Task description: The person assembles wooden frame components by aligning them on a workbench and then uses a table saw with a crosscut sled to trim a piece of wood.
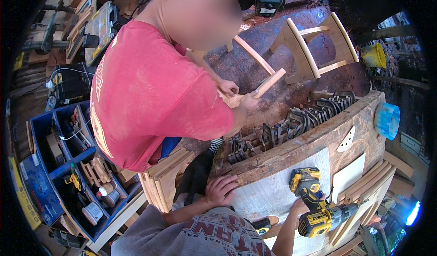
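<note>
My left hand [221, 190] rests on the worn edge of the wooden workbench [268, 162], fingers stretched out over it and holding nothing. At the lower right, my right hand [299, 207] is closed around the handle of a yellow-and-black cordless drill [318, 222]. The drill's battery points away from me and its chuck points right, over the bench. Part of my grip is hidden behind the drill. Across from me, a co-worker in a red shirt [159, 92] bends over a pale wooden frame piece [271, 83], both hands on it.
Several clamps [309, 117] line the bench's far side. Wooden panels [364, 187] lean at the right, near a blue container [387, 121]. A wooden stool-like frame [302, 51] stands beyond. At left is a blue compartment box [57, 169] of tools; stacked boards [164, 178] stand beside it.
</note>
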Demonstrator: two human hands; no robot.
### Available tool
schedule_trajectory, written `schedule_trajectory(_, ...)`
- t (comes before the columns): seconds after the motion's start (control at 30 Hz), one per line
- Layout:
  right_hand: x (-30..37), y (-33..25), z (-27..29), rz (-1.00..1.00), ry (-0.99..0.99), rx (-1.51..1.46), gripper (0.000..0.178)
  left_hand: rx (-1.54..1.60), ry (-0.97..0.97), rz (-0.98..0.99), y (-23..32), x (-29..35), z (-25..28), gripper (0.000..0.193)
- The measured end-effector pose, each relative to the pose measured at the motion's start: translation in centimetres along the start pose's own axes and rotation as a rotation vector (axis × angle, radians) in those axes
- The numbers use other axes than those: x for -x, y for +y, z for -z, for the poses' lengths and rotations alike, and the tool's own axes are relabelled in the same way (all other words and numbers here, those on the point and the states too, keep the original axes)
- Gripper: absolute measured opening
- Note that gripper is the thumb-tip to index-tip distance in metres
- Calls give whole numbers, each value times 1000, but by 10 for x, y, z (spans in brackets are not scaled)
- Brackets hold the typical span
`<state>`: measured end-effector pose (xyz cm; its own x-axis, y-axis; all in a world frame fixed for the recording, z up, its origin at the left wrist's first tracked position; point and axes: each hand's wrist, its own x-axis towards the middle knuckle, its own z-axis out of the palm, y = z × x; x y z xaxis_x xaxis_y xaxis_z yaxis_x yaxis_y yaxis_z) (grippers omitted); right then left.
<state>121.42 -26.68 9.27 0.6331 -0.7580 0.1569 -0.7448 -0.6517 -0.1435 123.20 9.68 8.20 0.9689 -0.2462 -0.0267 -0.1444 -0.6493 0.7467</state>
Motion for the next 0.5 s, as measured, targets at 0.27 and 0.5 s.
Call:
schedule_trajectory(0.27,0,-8,2,-24,-18,49,65,4,1,-1,-3,1,-1,28)
schedule_trajectory(0.5,-1,-5,1,-73,-86,83,86,14,1,1,-2,2,-1,28)
